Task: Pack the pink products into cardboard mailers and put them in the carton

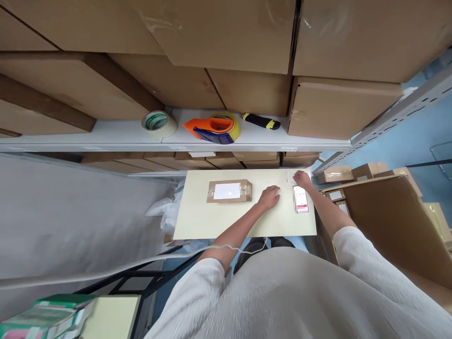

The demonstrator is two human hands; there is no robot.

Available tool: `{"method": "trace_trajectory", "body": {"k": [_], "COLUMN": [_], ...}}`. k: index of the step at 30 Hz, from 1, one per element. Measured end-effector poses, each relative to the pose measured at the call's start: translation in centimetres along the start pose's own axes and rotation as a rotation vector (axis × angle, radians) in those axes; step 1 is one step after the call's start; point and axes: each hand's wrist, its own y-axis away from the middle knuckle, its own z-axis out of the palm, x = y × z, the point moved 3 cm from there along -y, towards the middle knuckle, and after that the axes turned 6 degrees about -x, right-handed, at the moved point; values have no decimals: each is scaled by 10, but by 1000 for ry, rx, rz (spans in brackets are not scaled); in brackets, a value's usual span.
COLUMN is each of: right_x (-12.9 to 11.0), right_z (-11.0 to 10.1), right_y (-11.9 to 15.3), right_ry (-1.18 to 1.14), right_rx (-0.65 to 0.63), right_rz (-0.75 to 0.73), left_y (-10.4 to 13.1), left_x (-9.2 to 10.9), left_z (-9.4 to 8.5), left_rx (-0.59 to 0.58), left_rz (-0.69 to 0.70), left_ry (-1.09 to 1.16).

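My left hand (270, 197) rests on the pale tabletop (212, 221), its fingers loosely stretched out and holding nothing. To its left lies a small cardboard box (246, 192), sealed with tape and bearing a white label (227, 190) on top. Near the table's far right corner, my right hand (302, 178) is closed at the edge of a small white slip of paper (290, 177); its fingertips are partly hidden. Just below that hand a phone (301, 200) lies flat, with its screen lit.
Beyond the table, a shelf (134, 136) carries large cartons (339, 106), a tape roll (158, 123), an orange and blue tape dispenser (215, 128) and a utility knife (261, 121). A large open carton (388, 221) stands at right. A white cable (141, 260) crosses at lower left.
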Motion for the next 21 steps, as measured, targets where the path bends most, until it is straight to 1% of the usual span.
{"method": "trace_trajectory", "body": {"k": [3,6,8,11,14,17,21], "right_x": [-1,-3,-4,-8,-11,-14,-10], "right_z": [-15,-24,-29,-33,-37,-39,-43], "right_y": [14,28,37,47,53,56,57], "right_ry": [-35,-48,-61,-100,-137,-168,-173], "right_rx": [58,91,107,128,137,116,120], "right_rz": [-18,-25,-42,-80,-101,-129,-159], "left_y": [-17,-38,-49,-59,-63,-66,-67], "left_x": [16,35,47,60,64,64,61], "left_z": [-13,-24,-29,-29,-27,-26,-28], "left_rx": [43,101,126,134,133,129,131], "left_rz": [-48,-91,-113,-129,-141,-134,-148], "left_ry": [158,310,375,420,429,429,387]}}
